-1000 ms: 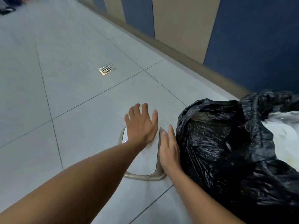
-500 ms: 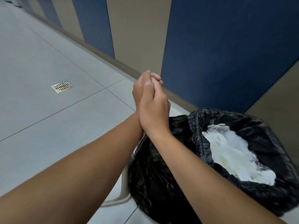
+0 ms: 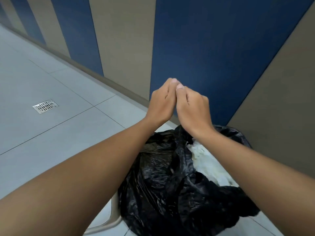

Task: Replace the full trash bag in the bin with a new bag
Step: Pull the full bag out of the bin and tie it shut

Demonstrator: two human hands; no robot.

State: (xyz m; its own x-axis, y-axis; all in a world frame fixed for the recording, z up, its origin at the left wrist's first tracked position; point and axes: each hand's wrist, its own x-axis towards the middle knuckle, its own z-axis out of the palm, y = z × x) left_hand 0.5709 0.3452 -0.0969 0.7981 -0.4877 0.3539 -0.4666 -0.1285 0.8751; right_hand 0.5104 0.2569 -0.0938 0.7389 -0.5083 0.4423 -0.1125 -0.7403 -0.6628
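At the far left of your view a metal floor drain (image 3: pixel 45 106) sits flush in the grey tiled floor (image 3: pixel 51 133), well apart from everything else. Moving right, your left forearm reaches up from the lower left corner to your left hand (image 3: pixel 162 103), raised in front of the wall. Its fingers are curled inward and its grip holds nothing that you can see. Your right hand (image 3: pixel 192 108) is just beside it, thumb tips touching or nearly so; its fingers are curled the same way, and its grip is likewise closed on nothing visible. Below both hands stands the black trash bag (image 3: pixel 162 181), its crumpled mouth open and white waste (image 3: pixel 208 166) showing inside on the right. A beige curved frame (image 3: pixel 114 217) lies on the floor against the bag's lower left side; the bin itself is hidden by the plastic. Behind it all runs the wall of blue and tan panels (image 3: pixel 221 48).
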